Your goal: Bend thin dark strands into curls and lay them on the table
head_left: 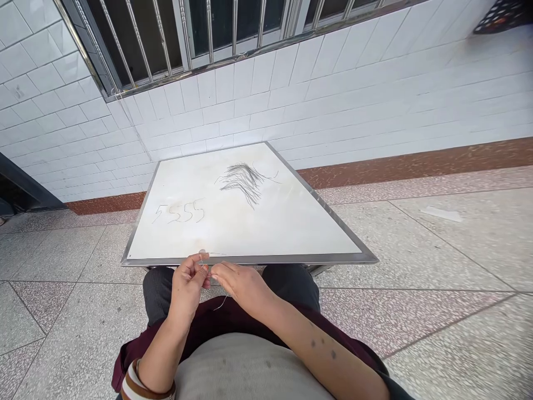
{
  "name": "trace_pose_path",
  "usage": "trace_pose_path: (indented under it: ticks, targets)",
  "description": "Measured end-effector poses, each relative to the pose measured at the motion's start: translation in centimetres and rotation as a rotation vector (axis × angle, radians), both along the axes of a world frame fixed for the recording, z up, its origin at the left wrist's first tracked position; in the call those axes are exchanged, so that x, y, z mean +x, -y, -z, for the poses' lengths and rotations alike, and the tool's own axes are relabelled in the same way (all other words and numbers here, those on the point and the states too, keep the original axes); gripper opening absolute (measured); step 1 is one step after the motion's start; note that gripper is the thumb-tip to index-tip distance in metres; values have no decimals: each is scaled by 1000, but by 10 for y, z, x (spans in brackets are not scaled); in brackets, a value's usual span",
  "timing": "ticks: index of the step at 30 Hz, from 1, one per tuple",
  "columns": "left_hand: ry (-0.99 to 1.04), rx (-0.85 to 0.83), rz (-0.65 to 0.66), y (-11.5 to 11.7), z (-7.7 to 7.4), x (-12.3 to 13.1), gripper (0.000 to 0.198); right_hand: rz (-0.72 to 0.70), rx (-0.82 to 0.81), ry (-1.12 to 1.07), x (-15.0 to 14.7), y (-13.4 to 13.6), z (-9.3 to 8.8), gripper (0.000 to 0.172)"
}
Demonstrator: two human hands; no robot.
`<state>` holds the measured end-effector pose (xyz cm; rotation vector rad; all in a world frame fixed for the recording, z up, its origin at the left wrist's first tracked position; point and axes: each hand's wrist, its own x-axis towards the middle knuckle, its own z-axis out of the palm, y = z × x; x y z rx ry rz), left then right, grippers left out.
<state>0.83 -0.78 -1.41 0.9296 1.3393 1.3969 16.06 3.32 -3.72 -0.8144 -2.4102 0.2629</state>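
At the table's near edge, my left hand (192,280) has its thumb and fingers pinched together, with a small pale piece at a fingertip. My right hand (235,280) is beside it, fingers closed and tips almost meeting the left ones. A thin wire-like strand (221,304) hangs below my right hand; what the fingertips grip is too small to make out. On the white tabletop (291,222) lies a loose pile of thin dark strands (244,180). Left of the pile, several similar thin strands (181,212) form shapes like the digit 5.
The table's grey metal rim (333,258) spans just above my legs. Behind it stands a white tiled wall (233,122) with a barred window (200,33). A white strip (441,214) lies on the speckled floor (416,244) to the right.
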Motion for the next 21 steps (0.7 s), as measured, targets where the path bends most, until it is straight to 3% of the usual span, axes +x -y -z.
trace_pose_path:
  ticks: [7,12,21]
  targets:
    - [-25,-13,-32,-3,5,6,39,60,-274,-76,-4,-2,7,17]
    - [-48,-29,-32,-7,8,4,45,21,-363,-93,-3,-4,8,17]
    - [-84,-45,223,5,-6,-1,84,-8,-508,-248,4,-9,1,18]
